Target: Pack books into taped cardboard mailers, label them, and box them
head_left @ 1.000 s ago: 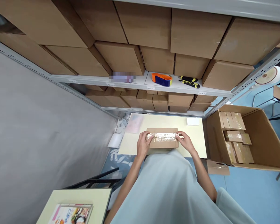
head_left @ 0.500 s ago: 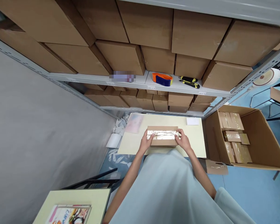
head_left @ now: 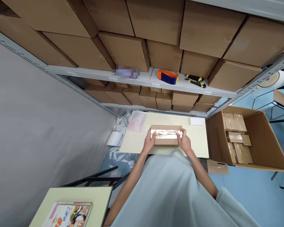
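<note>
Cardboard box (head_left: 167,142): head view, over the pale table (head_left: 132,143), tape (head_left: 167,134) facing up; contact beneath is hard to tell.
Left hand (head_left: 149,142): clamped on your box's left end, thumb across the tape.
Right hand (head_left: 185,142): clamped opposite, probably so you keep it level.
Shelf (head_left: 145,75): cutters (head_left: 196,83) near the front, perhaps for easy reach.
Room: grey wall (head_left: 49,126) left, blue floor (head_left: 255,189), open carton (head_left: 262,138) right.

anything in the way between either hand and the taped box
Nothing visible: the left hand touches the taped box at its left end, the right hand at its right. The white card and pinkish sheet lie apart from it on the table.
</note>
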The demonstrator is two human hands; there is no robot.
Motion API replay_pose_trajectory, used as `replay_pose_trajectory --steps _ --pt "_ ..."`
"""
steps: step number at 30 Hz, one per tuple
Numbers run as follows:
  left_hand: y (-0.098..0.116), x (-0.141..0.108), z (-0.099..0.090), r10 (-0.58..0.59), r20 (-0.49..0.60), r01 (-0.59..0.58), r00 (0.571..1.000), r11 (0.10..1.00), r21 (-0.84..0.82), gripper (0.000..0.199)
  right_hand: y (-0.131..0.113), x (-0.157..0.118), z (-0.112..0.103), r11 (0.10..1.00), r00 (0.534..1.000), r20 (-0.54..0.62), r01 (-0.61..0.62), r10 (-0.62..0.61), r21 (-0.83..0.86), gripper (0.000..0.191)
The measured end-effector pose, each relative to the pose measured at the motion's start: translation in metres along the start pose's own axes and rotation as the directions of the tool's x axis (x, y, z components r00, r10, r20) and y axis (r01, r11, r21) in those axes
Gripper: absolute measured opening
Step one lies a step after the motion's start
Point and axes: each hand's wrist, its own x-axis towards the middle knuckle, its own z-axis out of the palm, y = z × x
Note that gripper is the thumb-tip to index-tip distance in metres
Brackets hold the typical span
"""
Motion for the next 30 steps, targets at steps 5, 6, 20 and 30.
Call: replay_pose_trajectory --steps 5,6,20,30 --pt "-0.0051 0.0033 -0.0002 -0.013 -0.003 0.013 1.0 0.999 0.051 0.07 -0.0006 0.0015 0.0018 0.999 1.0 0.006 -0.013 0.013 -0.033 0.049" --pt "-0.0057 0.0036 -0.0002 -0.006 -0.003 0.007 1.0 0.999 0.053 0.07 -0.0004 0.0017 0.0022 0.999 1.0 0.006 -0.016 0.016 -0.036 0.05" --pt "-0.0027 0.0026 0.0 0.041 0.003 -0.041 0.999 0.999 0.022 0.07 -0.0022 0.0036 0.0016 0.997 0.999 0.022 -0.03 0.032 -0.078 0.049" --pt "-0.0032 0.001 -0.001 -0.016 0.007 0.016 1.0 0.999 0.028 0.071 0.0007 0.0063 0.0056 0.992 0.998 0.05 -0.036 0.043 -0.124 0.049"
